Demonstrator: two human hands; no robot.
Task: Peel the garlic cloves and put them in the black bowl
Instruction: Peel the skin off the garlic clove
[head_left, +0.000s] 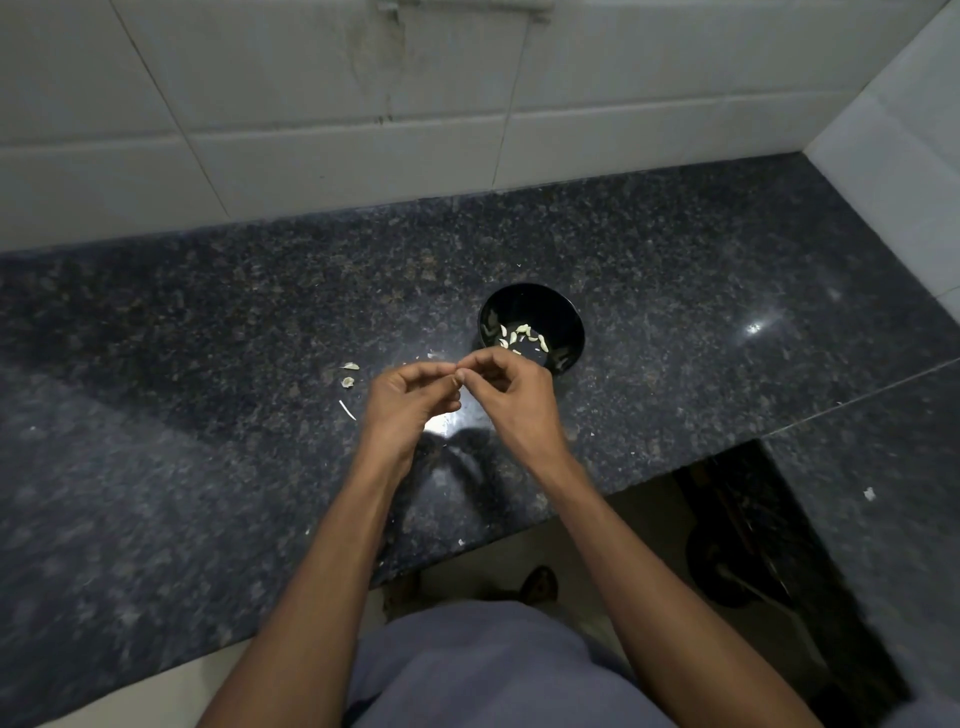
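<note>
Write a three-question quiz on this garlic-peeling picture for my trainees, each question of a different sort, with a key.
1. True or false: the black bowl already holds peeled cloves.
2. The bits of garlic skin lie on which side of the left hand: A its left, B its right?
3. Fill in: the left hand and right hand meet at their ____.

Key: 1 true; 2 A; 3 fingertips.
</note>
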